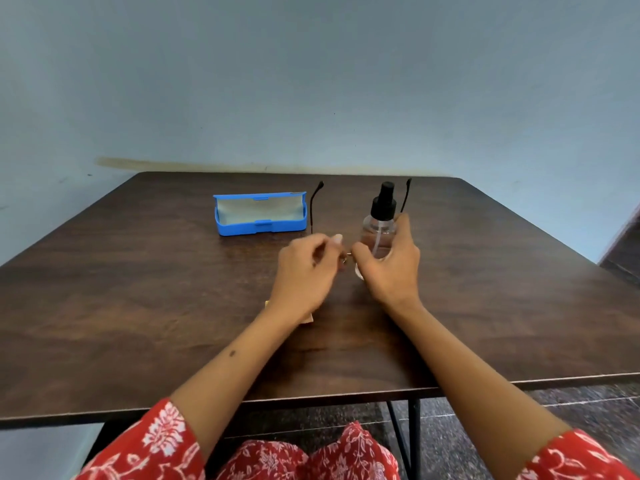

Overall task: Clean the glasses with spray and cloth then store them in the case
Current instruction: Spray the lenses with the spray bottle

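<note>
Lying open at about eleven o'clock on the wooden table (138, 306), the blue case (260, 213) shows a pale lining; no writing is readable on it. The left hand (304, 271) pinches the glasses (317, 209) at the middle, temple arms pointing toward twelve. Under its wrist a tan cloth (306, 318) peeks out. The right hand (389, 265) grips the clear, unlabelled spray bottle (381, 220).
</note>
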A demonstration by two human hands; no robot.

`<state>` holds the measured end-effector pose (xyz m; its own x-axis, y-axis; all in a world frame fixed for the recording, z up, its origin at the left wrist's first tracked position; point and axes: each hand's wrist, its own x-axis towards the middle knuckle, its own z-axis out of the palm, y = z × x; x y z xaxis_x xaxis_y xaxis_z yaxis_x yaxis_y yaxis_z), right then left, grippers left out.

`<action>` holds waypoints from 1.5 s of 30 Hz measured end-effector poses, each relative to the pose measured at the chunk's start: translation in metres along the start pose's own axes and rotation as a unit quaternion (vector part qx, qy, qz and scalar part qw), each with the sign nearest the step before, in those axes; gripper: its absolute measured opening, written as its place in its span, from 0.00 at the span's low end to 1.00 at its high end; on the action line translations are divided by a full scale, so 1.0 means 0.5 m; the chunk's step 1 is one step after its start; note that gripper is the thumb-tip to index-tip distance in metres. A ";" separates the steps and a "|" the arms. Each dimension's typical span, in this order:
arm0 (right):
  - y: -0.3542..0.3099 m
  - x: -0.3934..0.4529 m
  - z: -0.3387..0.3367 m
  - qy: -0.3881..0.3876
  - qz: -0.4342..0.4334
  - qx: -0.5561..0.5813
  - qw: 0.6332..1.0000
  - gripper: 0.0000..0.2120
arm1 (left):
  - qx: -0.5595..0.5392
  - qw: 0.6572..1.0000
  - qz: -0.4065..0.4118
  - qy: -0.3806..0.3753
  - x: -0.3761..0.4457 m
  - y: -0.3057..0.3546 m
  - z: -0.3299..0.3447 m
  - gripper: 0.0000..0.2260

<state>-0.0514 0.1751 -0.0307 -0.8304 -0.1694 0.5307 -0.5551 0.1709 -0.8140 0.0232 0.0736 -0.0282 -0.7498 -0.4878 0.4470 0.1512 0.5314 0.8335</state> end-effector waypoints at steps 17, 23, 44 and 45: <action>-0.011 0.002 0.006 -0.068 0.059 0.233 0.968 0.10 | 0.075 0.988 -0.035 -0.134 0.115 -0.101 -0.064 0.10; -0.023 0.013 0.002 -0.154 0.132 0.334 0.920 0.18 | 0.085 0.989 -0.012 -0.123 0.111 -0.102 -0.060 0.07; -0.061 0.067 0.061 -0.159 -0.045 0.144 0.976 0.40 | -0.014 0.996 -0.026 0.079 0.122 -0.088 -0.101 0.06; -0.062 0.074 0.071 -0.128 -0.070 0.138 0.980 0.39 | -0.017 0.996 -0.025 0.085 0.123 -0.087 -0.106 0.06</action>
<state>-0.0631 0.1289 0.0056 -0.6881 -0.4172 0.5937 -0.5996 -0.1339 -0.7890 0.0045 -0.0164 -0.0199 -0.6372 -0.6256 0.4502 0.1401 0.4803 0.8658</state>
